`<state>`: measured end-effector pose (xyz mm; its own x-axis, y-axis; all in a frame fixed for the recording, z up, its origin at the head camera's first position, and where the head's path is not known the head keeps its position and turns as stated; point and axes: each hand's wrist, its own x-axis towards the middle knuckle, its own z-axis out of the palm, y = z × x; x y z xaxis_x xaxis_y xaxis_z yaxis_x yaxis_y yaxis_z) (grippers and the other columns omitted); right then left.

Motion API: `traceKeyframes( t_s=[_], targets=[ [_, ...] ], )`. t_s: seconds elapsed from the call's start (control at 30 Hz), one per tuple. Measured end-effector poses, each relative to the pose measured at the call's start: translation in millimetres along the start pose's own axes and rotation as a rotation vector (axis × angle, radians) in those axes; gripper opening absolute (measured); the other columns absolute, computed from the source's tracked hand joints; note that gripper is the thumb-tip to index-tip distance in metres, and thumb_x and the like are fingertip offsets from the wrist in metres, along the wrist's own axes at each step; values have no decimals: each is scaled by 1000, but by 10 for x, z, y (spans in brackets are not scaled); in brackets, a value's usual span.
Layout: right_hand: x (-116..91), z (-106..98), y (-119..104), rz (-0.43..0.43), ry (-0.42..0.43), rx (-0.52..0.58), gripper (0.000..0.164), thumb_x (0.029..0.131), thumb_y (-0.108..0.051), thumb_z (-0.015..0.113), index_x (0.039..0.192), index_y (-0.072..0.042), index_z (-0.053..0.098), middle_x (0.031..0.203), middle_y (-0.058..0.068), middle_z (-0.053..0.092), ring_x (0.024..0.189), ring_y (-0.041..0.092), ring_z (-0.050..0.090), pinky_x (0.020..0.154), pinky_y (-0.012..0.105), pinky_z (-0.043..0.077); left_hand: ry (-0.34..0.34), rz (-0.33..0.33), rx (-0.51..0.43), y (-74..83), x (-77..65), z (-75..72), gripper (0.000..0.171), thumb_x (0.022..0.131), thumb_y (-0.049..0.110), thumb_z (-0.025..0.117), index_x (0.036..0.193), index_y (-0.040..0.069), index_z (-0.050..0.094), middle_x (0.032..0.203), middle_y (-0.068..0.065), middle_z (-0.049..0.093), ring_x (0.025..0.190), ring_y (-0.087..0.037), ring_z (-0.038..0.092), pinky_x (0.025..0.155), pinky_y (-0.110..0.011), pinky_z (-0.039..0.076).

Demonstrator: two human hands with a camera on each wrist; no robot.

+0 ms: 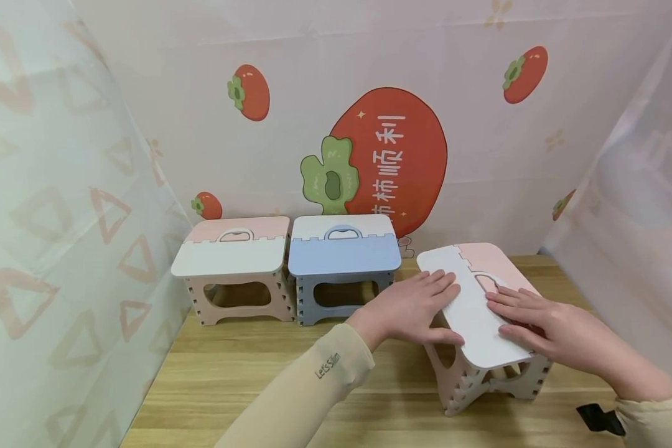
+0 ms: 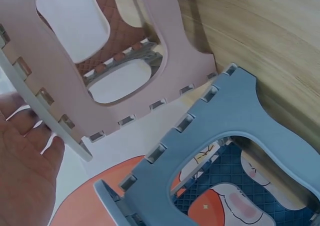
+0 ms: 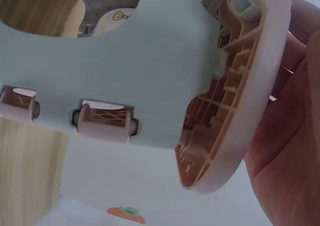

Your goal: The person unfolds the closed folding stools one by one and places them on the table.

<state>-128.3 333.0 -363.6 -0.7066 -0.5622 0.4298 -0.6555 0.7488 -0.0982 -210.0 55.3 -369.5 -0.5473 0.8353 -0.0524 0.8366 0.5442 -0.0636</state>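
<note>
A folding stool with a white and pink top stands unfolded at the right of the table, turned at an angle. My left hand lies along the left edge of its top, fingers extended and thumb apart. On the top's right part rests my right hand, its fingers stretched near the carrying handle. In the left wrist view the left hand is beside the white rim of the top. The right wrist view has the right hand against the pink rim, with the ribbed underside showing.
Two more unfolded stools stand side by side at the back left: a pink and white one and a blue and white one. The wooden table meets persimmon-printed cloth behind and cloth walls at both sides.
</note>
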Motion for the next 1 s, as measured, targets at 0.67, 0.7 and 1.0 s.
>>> traceKeyframes(
  t_s=[0.67,0.7,1.0],
  targets=[
    [-45,24,-95,10,-29,-109,72,80,-47,85,141,-16,64,151,0,55,148,-10,17,113,7,22,272,-35,246,274,24,10,75,94,78,44,140,20,56,141,2,57,127,-12,57,79,-29,60],
    [-46,32,-100,0,-26,-104,73,79,-48,85,140,-15,64,150,4,56,149,-9,17,114,4,13,270,-39,251,281,25,6,73,95,77,44,140,21,56,140,3,57,126,-11,58,77,-28,60],
    [-61,85,-191,8,-70,-132,88,78,-59,81,144,-6,58,150,22,52,150,26,36,119,10,-1,278,-64,289,328,43,0,60,98,68,48,134,22,59,132,5,61,116,-9,61,70,-28,59]
  ],
)
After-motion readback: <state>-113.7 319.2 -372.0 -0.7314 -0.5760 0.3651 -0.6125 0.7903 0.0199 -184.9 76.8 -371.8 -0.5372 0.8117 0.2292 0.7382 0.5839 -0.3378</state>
